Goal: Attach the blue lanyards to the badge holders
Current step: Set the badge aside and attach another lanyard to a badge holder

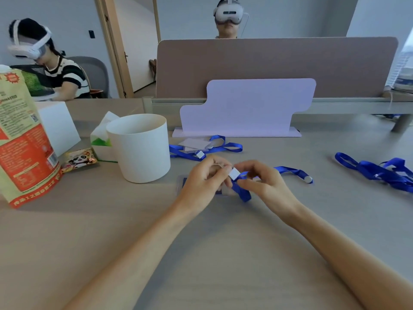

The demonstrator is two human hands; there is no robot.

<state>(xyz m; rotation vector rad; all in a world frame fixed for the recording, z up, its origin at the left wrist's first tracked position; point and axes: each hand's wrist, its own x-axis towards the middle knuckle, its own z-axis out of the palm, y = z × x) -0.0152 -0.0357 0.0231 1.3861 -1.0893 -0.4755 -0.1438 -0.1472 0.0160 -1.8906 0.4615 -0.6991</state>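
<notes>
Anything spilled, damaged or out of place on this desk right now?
Nothing looks spilled or damaged. The spare lanyards lie in a tangled heap at the right, which may slow picking one out. A large food bag and a snack packet sit at the desk's left, apart from the work.

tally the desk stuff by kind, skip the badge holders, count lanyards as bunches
blue ribbon lanyards, by bunch: 3 (centre, back, far right)
white round tub: 1
green and white tissue box: 1
panda snack packet: 1
red and cream printed bag: 1
white box: 1
lilac upright board: 1
total: 9
</notes>
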